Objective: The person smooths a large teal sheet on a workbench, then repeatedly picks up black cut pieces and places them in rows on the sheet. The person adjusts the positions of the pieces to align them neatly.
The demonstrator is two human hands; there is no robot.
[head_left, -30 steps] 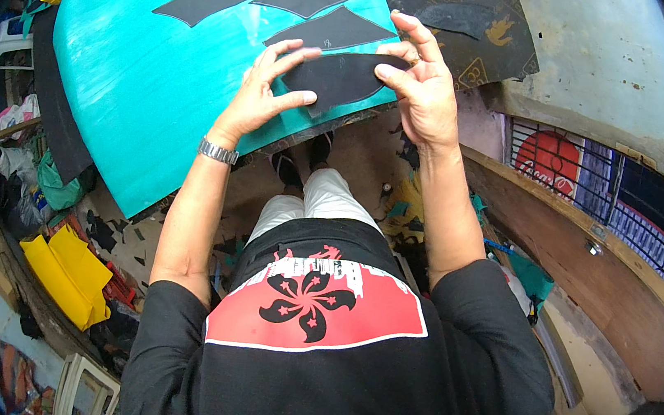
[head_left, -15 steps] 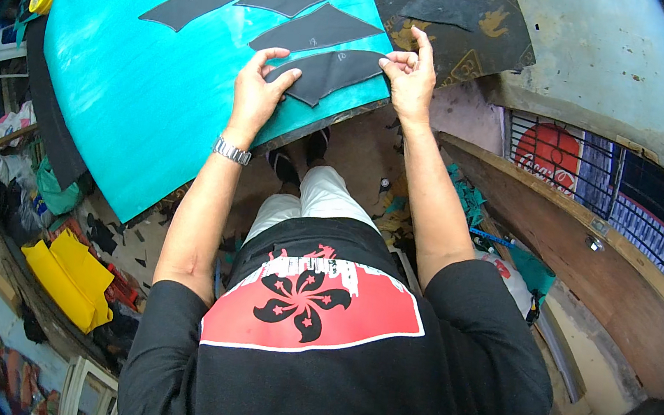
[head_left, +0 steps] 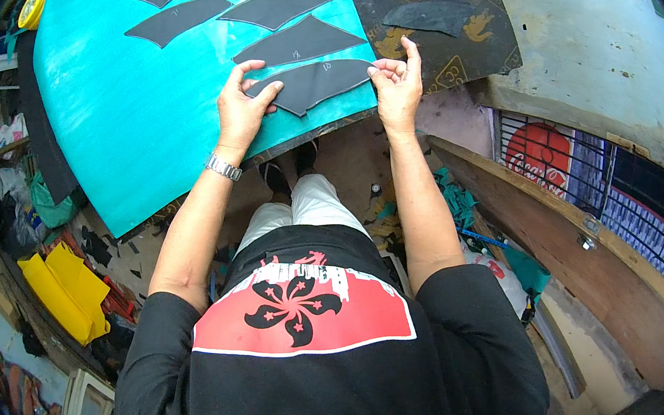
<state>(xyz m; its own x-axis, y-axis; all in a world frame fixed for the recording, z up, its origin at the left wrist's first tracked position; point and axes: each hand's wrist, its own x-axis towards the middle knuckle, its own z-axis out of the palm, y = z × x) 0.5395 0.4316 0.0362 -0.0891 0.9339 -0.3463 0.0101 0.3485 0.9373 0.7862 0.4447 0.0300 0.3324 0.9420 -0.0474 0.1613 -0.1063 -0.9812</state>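
A black cut-out piece of sheet material (head_left: 314, 85), with pale edges and a small light mark, lies along the near right edge of a turquoise sheet (head_left: 108, 138). My left hand (head_left: 242, 109) has its thumb and curled index finger at the piece's left end. At the opposite tip, my right hand (head_left: 398, 91) pinches the piece between thumb and fingers, with one finger raised. Just beyond it lies a similar black piece (head_left: 298, 41), and several more are laid out in slanting rows farther up the sheet.
A dark printed board (head_left: 492, 49) under the sheet bears a loose black scrap (head_left: 428, 15). A yellow round object (head_left: 32, 8) sits at the sheet's far left corner. Yellow folded material (head_left: 65, 291) and scraps lie low at left. A wooden plank (head_left: 554, 222) runs along the right.
The whole view has shifted slightly, so the table and hands appear lower and more to the left. Both hands keep the same places on the black piece.
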